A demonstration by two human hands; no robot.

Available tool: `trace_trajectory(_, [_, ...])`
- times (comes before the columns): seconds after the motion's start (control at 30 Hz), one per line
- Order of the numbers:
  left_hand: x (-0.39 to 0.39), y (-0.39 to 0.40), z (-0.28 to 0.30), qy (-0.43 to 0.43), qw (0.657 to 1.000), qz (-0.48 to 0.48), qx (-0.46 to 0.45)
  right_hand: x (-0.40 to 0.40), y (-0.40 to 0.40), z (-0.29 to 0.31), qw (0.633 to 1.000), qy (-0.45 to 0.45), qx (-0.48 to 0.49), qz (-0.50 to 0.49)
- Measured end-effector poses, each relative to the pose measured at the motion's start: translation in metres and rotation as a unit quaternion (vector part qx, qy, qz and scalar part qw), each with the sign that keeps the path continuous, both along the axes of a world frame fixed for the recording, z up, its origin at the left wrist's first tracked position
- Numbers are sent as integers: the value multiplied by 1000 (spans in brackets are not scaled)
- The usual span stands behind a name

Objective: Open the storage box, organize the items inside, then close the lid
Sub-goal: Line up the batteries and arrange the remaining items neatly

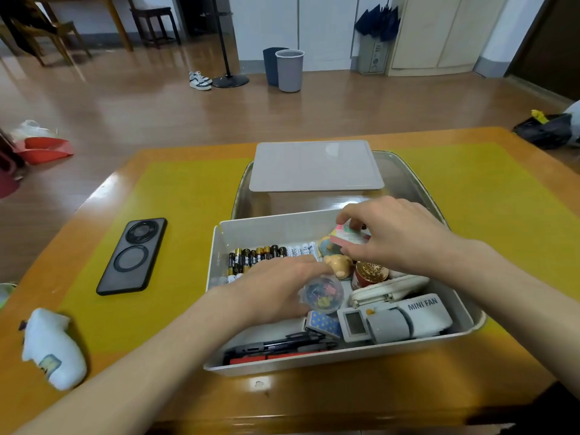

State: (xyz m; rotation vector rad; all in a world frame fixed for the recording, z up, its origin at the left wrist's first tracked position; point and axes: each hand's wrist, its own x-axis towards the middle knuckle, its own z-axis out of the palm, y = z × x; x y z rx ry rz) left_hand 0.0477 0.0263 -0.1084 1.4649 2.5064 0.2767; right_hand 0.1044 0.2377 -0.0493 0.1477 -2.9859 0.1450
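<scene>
The white storage box stands open on the table in front of me, full of small items. Its grey lid lies behind it on a second closed box. My left hand grips a clear round tub of coloured binder clips over the box's middle. My right hand pinches a pink block of sticky notes above the far right corner. A row of batteries lies along the back wall. A bear figure, a red-gold jar, a MINI FAN and pens also lie inside.
A black phone lies face down left of the box on the yellow mat. A white plush toy sits near the table's left front edge. A clear tray lies under the boxes. Two bins stand on the floor beyond.
</scene>
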Motion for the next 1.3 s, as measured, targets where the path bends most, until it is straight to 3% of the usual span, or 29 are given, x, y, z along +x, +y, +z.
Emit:
trace_trajectory(0.33, [-18,-9,2,44,997,61,31,-2,5,-3,1000,7,4,-9])
trace_trajectory(0.7, [-18,-8,6,70,996,43,-23,-1,-9,-11,1000,-2,-23,0])
trace_trajectory(0.9, [-35,-43,38,116,988,52,-92,-8,-34,-14,990,-57,-128,-6])
trace_trajectory(1.03, [-35,-63,42,133,983,72,-105,-19,-58,-19,941,-120,-315,31])
trace_trajectory(1.1, [-31,-67,39,140,981,69,-113,-26,-69,-26,920,-138,-364,38])
trace_trajectory(1.17, [-29,-72,36,147,981,62,-114,-32,-77,-36,929,-142,-341,28])
trace_trajectory(1.3, [-29,-81,32,136,985,62,-91,-32,-84,-57,975,-104,-197,18])
